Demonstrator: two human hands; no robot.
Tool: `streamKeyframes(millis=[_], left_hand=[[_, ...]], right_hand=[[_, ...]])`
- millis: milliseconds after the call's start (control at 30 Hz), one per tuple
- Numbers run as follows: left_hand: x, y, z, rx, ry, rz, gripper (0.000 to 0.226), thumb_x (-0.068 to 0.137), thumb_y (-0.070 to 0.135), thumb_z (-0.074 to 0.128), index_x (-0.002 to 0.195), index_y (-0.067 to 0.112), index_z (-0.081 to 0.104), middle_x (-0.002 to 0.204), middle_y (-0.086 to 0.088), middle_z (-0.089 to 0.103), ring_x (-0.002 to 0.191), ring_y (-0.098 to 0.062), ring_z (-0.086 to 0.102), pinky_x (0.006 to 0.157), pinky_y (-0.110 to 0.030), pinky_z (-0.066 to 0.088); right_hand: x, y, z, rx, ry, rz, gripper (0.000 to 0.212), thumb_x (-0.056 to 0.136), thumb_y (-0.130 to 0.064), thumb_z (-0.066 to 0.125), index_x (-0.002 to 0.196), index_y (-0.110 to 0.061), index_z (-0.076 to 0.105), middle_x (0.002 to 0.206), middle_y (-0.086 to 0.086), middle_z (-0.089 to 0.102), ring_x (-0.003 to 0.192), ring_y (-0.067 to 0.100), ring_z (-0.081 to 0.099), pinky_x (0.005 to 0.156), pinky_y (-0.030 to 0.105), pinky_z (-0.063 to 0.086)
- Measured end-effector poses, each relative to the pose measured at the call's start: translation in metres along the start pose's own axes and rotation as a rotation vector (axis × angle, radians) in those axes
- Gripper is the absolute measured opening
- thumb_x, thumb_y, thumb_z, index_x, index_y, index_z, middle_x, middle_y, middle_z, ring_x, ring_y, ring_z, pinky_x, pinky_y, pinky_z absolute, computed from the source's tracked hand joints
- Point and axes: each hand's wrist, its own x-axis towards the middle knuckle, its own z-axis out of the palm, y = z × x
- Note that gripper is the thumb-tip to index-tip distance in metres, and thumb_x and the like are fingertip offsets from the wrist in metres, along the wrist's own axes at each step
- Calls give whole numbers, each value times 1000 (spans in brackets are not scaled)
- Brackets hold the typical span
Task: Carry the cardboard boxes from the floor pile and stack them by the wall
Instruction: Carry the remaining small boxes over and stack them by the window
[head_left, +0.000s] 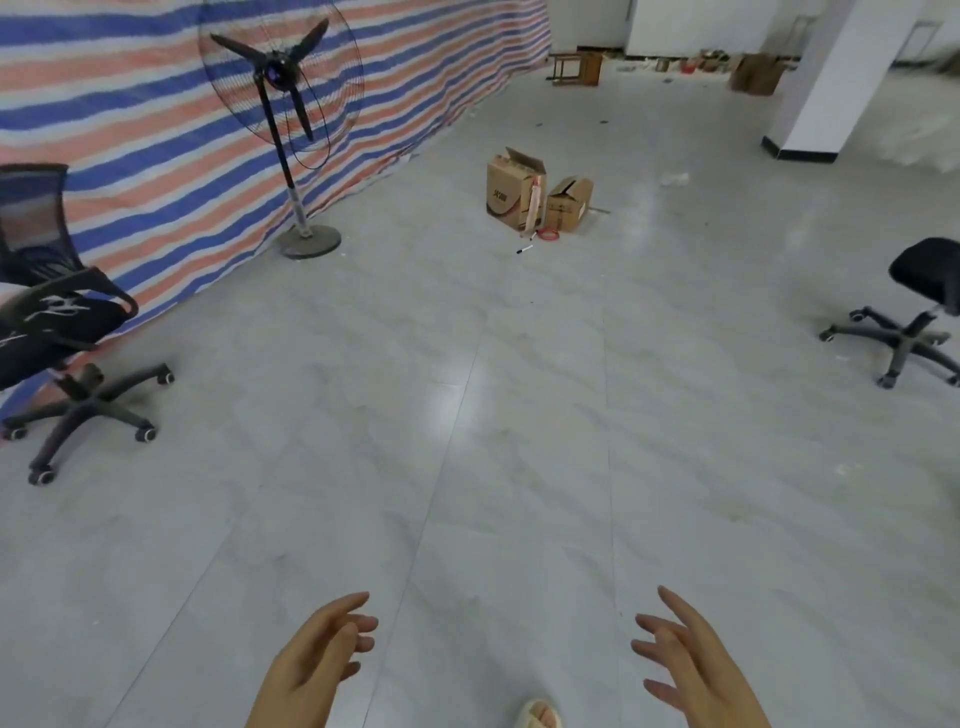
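Head view: I saw left hand (317, 654) and right hand (691, 660) spread, empty.
Boxes: taller cardboard box (511, 195), smaller cardboard box (569, 205) touching, right of pedestal fan (283, 104).
Advice: I'd grip low, both sides.

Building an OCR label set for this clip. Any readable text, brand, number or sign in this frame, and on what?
Nothing reads cleanly.
Taller brown cardboard box: dark print on the front face above a red curved graphic, too blurred to quote.
Smaller brown cardboard box: faint dark print lines, too small to read.
Black mesh office chair: white brush-like marks on the seat, not legible as characters.
Striped tarpaulin wall: no text.
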Motion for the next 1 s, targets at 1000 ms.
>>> streamKeyframes(millis=[1000], left_hand=[[561, 273, 253, 56, -181, 109, 27, 96, 4, 46, 104, 19, 67, 91, 6, 72, 82, -8, 68, 83, -34, 51]], right_hand=[[571, -257, 48, 23, 130, -30, 29, 97, -11, 46, 121, -26, 54, 108, 0, 66, 97, 16, 65, 80, 38, 51]])
